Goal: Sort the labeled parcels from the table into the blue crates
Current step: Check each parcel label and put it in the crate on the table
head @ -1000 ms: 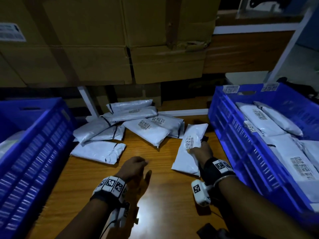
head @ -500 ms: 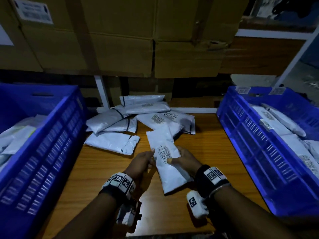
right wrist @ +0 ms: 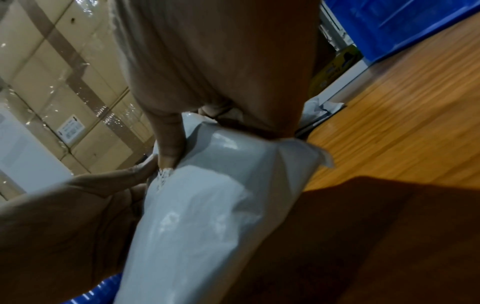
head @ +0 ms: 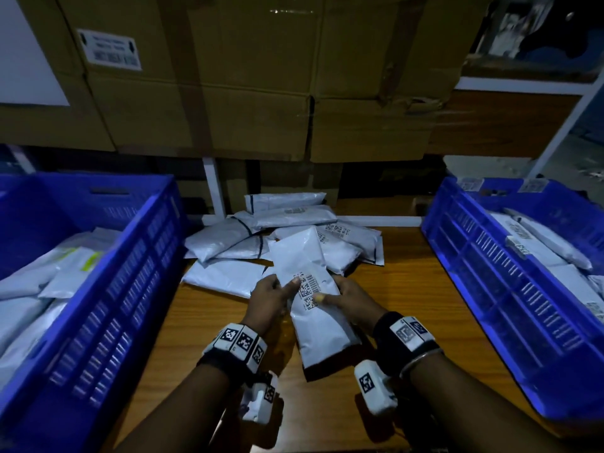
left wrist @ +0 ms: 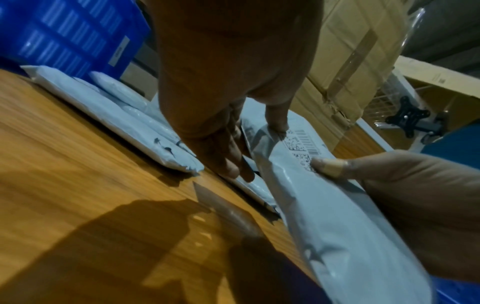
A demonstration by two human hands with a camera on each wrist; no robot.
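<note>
A white labeled parcel point(head: 313, 295) is held tilted above the wooden table point(head: 392, 305), barcode label facing up. My left hand point(head: 271, 295) grips its left edge, thumb beside the label. My right hand point(head: 346, 297) grips its right edge, thumb on the label. The left wrist view shows that parcel point(left wrist: 324, 205) with the left thumb pressed on its edge and the right thumb at the label. In the right wrist view the parcel point(right wrist: 207, 216) is pinched under the right hand. Several more white parcels point(head: 277, 233) lie piled at the back of the table.
A blue crate point(head: 108, 305) with parcels stands at the left, another blue crate point(head: 510, 289) with parcels at the right. Large cardboard boxes point(head: 261, 76) are stacked behind the table. A white frame post point(head: 214, 188) rises behind the pile.
My right hand picked one parcel off the table's right side and brought it to the centre. My left hand came up and took its left edge; the parcel now sits higher.
</note>
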